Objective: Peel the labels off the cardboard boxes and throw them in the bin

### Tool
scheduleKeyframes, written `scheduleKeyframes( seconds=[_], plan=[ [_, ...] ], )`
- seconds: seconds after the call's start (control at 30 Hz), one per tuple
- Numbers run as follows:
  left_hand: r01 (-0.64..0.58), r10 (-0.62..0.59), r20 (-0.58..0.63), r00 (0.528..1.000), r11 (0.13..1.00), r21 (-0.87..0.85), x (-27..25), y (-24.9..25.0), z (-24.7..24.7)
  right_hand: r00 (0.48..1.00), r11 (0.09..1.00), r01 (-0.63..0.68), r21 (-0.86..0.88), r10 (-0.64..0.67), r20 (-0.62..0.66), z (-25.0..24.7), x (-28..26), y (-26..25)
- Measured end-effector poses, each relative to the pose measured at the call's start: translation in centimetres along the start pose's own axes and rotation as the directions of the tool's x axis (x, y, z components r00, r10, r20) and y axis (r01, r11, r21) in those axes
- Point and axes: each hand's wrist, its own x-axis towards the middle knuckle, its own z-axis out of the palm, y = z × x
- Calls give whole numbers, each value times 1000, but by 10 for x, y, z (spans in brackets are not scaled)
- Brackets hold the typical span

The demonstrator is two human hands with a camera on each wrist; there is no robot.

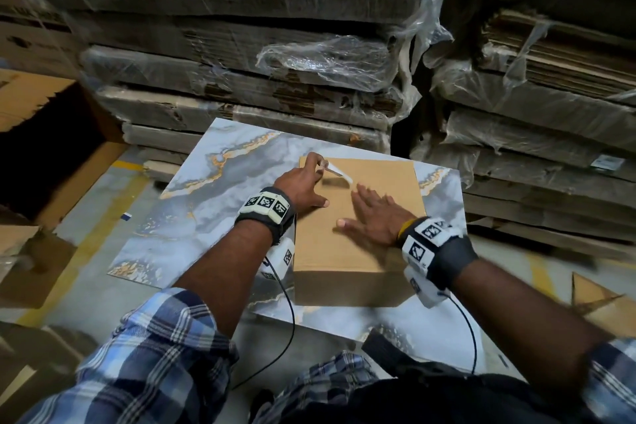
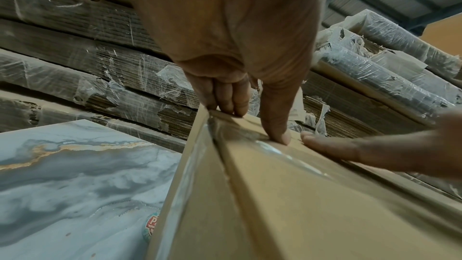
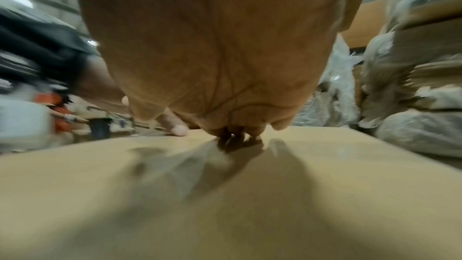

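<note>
A brown cardboard box [image 1: 358,244] lies on a marble-patterned slab [image 1: 213,203]. My left hand [image 1: 304,182] is at the box's far left corner. Its fingers are curled on the lifted end of a white label [image 1: 339,174], which curls up off the box top, and its thumb lies flat on the cardboard. In the left wrist view the curled fingers [image 2: 230,96] sit at the box's [image 2: 287,195] far edge, with a bit of the label [image 2: 297,106] behind the thumb. My right hand [image 1: 373,213] lies flat and open on the box top, just right of the label. The right wrist view shows its palm [image 3: 220,56] over the cardboard [image 3: 225,195].
Stacks of flattened cardboard wrapped in plastic film [image 1: 275,62] rise close behind the slab, and more stacks [image 1: 550,113] stand to the right. A large open carton with a dark inside [image 1: 51,151] stands at the left. Flat cardboard pieces [image 1: 602,303] lie on the floor.
</note>
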Motion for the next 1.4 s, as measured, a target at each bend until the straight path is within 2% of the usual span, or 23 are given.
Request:
scheduleKeyframes(
  seconds=[0.07, 0.13, 0.2, 0.27, 0.3, 0.33, 0.4, 0.47, 0.5, 0.53, 0.6, 0.67, 0.7, 0.77, 0.83, 0.9, 1.0, 1.03, 1.17, 1.23, 1.3, 1.37, 1.4],
  plan=[
    [6, -6, -4, 1000, 1000, -2, 0, -1, 1, 983, 985, 174, 1, -174, 59, 10, -17, -11],
    [7, -7, -3, 1000, 1000, -1, 0, -1, 0, 980, 982, 190, -12, -189, 65, 8, -17, 3],
    [3, -3, 6, 1000, 1000, -3, -1, 0, 0, 999, 998, -51, 31, 51, -18, -5, -5, 33],
    [-4, 4, 7, 1000, 1000, -10, -1, 1, 0, 940, 936, -324, 140, 335, -68, -23, 3, 59],
    [-5, 5, 6, 1000, 1000, -12, -1, 1, -1, 929, 923, -345, 169, 362, -81, -28, 1, 59],
    [-4, 4, 5, 1000, 1000, -13, -1, 0, -1, 947, 947, -284, 151, 301, -108, -29, -3, 52],
    [-1, 1, -1, 1000, 1000, -19, -1, -1, -1, 995, 997, -5, 81, 13, -95, -23, -18, 22],
    [-5, 5, -7, 1000, 1000, -29, -1, 0, -1, 973, 974, 225, 33, -227, 39, -7, -30, 1],
    [-8, 7, -7, 1000, 999, -32, -1, 0, -1, 962, 965, 261, 8, -261, 86, 2, -27, 6],
    [-9, 9, -8, 1000, 999, -33, -2, 1, -1, 973, 976, 216, -5, -215, 86, 3, -21, 15],
    [-9, 9, -7, 1000, 999, -30, -3, 2, -1, 997, 996, -77, 35, 78, -19, -3, -6, 45],
    [-7, 7, -6, 1000, 999, -31, -4, 3, -1, 937, 931, -333, 146, 344, -57, -14, -1, 65],
    [-7, 6, -7, 1000, 999, -32, -3, 3, -2, 937, 932, -328, 157, 342, -73, -16, -3, 62],
    [-4, 4, -11, 1000, 999, -41, -3, 2, -2, 988, 991, -87, 99, 99, -115, -16, -15, 36],
    [-5, 4, -18, 1000, 999, -43, -2, 1, -2, 986, 986, 165, -5, -165, -17, -5, -25, 12],
    [1, -1, -15, 1000, 999, -44, -3, 1, -1, 990, 989, 138, -46, -137, 29, 0, -17, 18],
    [9, -10, -16, 1000, 999, -53, -4, 3, -1, 966, 966, -249, 75, 253, -54, -13, -1, 49],
    [12, -13, -16, 1000, 998, -56, -4, 3, -1, 955, 954, -279, 107, 287, -69, -16, 0, 50],
    [17, -19, -23, 1000, 998, -61, -2, 1, 0, 991, 993, 120, -10, -121, -60, -1, -21, 4],
    [19, -20, -24, 1000, 999, -50, -2, 1, 0, 982, 980, 188, -73, -187, 10, 8, -21, 7],
    [19, -19, -16, 1000, 999, -46, -3, 2, 0, 999, 1000, -13, -19, 13, -34, 2, -7, 32],
    [17, -18, -15, 1000, 999, -46, -3, 4, 0, 963, 963, -257, 86, 262, -55, -13, 1, 56],
    [15, -16, -14, 1000, 999, -47, -3, 4, 0, 955, 954, -281, 107, 289, -66, -18, 1, 58]
  ],
)
